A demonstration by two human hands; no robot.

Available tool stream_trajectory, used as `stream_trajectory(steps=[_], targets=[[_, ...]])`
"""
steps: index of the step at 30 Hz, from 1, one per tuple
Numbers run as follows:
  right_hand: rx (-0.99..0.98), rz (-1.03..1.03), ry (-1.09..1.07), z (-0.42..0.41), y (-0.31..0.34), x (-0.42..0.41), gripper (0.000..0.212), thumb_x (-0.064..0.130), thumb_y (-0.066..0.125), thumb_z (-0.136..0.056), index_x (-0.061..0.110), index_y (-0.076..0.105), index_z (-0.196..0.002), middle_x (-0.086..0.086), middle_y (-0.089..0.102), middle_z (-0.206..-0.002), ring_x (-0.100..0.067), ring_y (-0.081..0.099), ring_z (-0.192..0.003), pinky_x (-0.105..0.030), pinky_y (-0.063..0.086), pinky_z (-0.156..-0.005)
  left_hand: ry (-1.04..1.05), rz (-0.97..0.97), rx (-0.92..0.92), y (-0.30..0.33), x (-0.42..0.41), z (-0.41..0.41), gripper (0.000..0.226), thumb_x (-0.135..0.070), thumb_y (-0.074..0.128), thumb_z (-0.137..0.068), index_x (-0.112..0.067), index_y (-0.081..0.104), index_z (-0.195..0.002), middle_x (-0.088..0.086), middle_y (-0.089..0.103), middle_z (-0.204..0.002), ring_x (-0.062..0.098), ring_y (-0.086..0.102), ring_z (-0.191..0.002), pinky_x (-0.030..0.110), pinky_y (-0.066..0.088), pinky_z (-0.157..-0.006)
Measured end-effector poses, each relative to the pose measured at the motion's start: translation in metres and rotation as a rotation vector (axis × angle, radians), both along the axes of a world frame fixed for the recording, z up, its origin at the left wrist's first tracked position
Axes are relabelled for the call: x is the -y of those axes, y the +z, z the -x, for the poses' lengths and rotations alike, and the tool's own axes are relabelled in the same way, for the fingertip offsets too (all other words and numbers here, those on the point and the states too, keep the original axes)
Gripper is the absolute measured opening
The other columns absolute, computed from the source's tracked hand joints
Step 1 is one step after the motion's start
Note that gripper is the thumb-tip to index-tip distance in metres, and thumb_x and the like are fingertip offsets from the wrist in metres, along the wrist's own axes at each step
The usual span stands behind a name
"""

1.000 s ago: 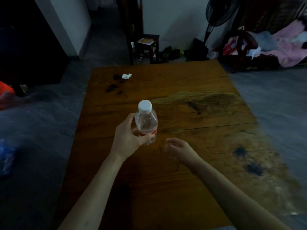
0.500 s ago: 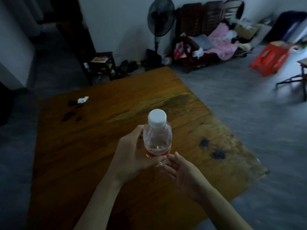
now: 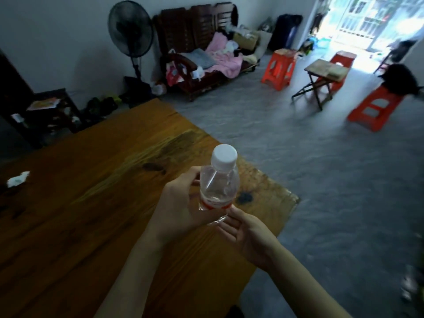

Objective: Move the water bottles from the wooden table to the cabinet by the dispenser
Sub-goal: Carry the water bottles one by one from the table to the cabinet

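Water bottle [image 3: 218,187], white-capped and upright, is gripped by the left hand [image 3: 181,207] above the near right part of the wooden bench [image 3: 91,203], while its base is touched by the straightened fingers of the right hand [image 3: 243,232].

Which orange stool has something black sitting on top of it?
The orange stool at far right, nearest the camera: a black bundle sits on it. The two farther stools carry nothing black.

Standing fan [image 3: 130,31] beside cluttered wooden bench [image 3: 202,56]; three orange stools [image 3: 278,67] around small folding table [image 3: 325,73] on grey floor [image 3: 332,180].
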State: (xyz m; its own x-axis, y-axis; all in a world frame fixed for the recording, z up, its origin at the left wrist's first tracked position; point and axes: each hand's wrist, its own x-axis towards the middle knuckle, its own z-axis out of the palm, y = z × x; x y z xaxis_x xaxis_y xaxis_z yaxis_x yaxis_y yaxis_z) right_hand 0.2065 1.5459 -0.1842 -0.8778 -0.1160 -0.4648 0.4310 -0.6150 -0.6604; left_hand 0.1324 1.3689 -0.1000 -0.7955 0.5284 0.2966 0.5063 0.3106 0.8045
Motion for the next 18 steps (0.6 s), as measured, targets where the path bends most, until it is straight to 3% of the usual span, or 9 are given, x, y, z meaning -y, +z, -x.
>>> stream_trajectory(steps=[2,4,8,11,15,18], targets=[[0.005,0.022,-0.100,-0.008,0.004,-0.012,0.042,0.034,0.077,-0.077,0.008,0.072,-0.110,-0.017,0.066,-0.123,-0.027,0.062,-0.116,-0.030,0.055,-0.085,-0.057,0.003,-0.019,0.003,-0.017,-0.001,0.077,-0.052,0.090,-0.064,-0.035,0.052,-0.129,-0.022,0.064,-0.120,-0.008,0.063,-0.110,0.008,0.053,-0.084],[-0.023,0.067,-0.175,-0.020,0.007,-0.029,0.040,0.034,0.072,-0.081,0.008,0.072,-0.111,-0.017,0.065,-0.124,-0.026,0.062,-0.117,-0.028,0.055,-0.084,-0.125,-0.001,0.007,0.011,-0.042,-0.003,0.078,-0.054,0.090,-0.063,-0.035,0.053,-0.129,-0.020,0.067,-0.119,-0.007,0.065,-0.107,0.011,0.055,-0.083],[-0.001,0.096,-0.326,-0.051,0.018,-0.065,0.045,0.031,0.066,-0.085,0.003,0.064,-0.120,-0.017,0.065,-0.125,-0.027,0.062,-0.117,-0.031,0.054,-0.089,-0.234,-0.054,0.054,0.018,-0.093,-0.014,0.069,-0.039,0.095,-0.060,-0.032,0.059,-0.119,-0.021,0.072,-0.106,-0.005,0.071,-0.098,0.011,0.055,-0.077],[0.023,0.096,-0.445,-0.081,0.025,-0.097,0.047,0.028,0.064,-0.082,0.000,0.061,-0.120,-0.019,0.066,-0.122,-0.027,0.065,-0.111,-0.033,0.053,-0.092,-0.322,-0.075,0.099,0.022,-0.136,-0.028,0.070,-0.037,0.097,-0.058,-0.021,0.064,-0.117,-0.015,0.076,-0.105,0.002,0.074,-0.094,0.017,0.059,-0.075],[0.016,0.155,-0.599,-0.129,0.027,-0.145,0.042,0.023,0.063,-0.080,-0.003,0.064,-0.113,-0.021,0.069,-0.115,-0.025,0.071,-0.095,-0.032,0.057,-0.084,-0.405,-0.098,0.128,0.026,-0.199,-0.060,0.070,-0.039,0.093,-0.060,-0.020,0.064,-0.121,-0.010,0.076,-0.109,0.008,0.075,-0.098,0.035,0.063,-0.083],[0.008,0.224,-0.692,-0.164,0.027,-0.181,0.042,0.019,0.063,-0.080,-0.005,0.061,-0.115,-0.022,0.067,-0.118,-0.025,0.071,-0.094,-0.034,0.059,-0.082,-0.473,-0.101,0.128,0.024,-0.250,-0.087,0.067,-0.035,0.095,-0.060,-0.019,0.067,-0.119,-0.007,0.077,-0.107,0.012,0.076,-0.096,0.039,0.063,-0.083]])
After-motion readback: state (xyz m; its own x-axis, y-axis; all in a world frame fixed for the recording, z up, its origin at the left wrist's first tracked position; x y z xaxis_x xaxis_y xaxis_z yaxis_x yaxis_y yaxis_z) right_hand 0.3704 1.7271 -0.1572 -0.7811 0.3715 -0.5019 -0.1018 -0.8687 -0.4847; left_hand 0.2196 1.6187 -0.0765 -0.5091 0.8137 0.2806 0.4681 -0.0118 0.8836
